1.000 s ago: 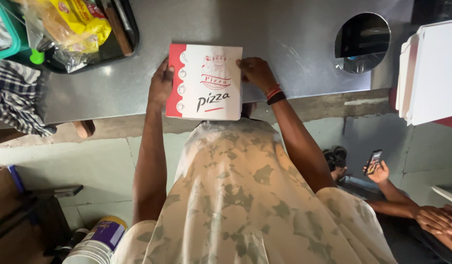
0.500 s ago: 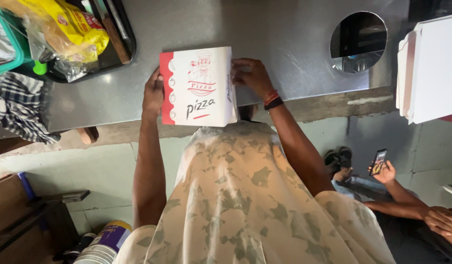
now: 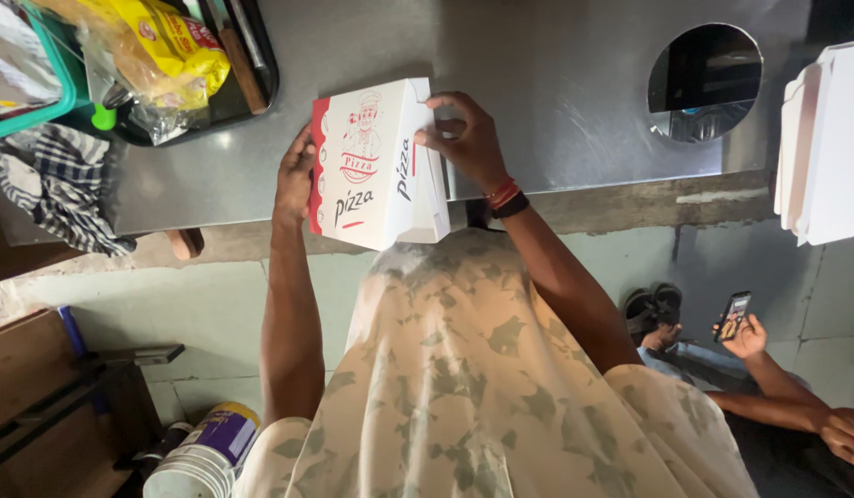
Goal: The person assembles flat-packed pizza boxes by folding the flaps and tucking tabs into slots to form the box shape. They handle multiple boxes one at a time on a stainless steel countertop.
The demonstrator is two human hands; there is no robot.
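Observation:
A white and red pizza box (image 3: 371, 175) is tilted up over the near edge of a steel counter (image 3: 556, 111). My left hand (image 3: 295, 180) grips its left, red-trimmed edge. My right hand (image 3: 464, 138) pinches the box's upper right corner, where a side flap folds down. A red and black band sits on my right wrist.
A black tray (image 3: 251, 83) with yellow packets stands at the counter's back left, beside a green basket (image 3: 39, 101) and a checked cloth (image 3: 48, 184). A round hole (image 3: 704, 78) opens in the counter. White flat boxes (image 3: 828, 138) are stacked at right. Another person's hand holds a phone (image 3: 733, 316) low at right.
The box has gone from lying flat to tilted up, its right side folding. My right hand moved to its upper right corner.

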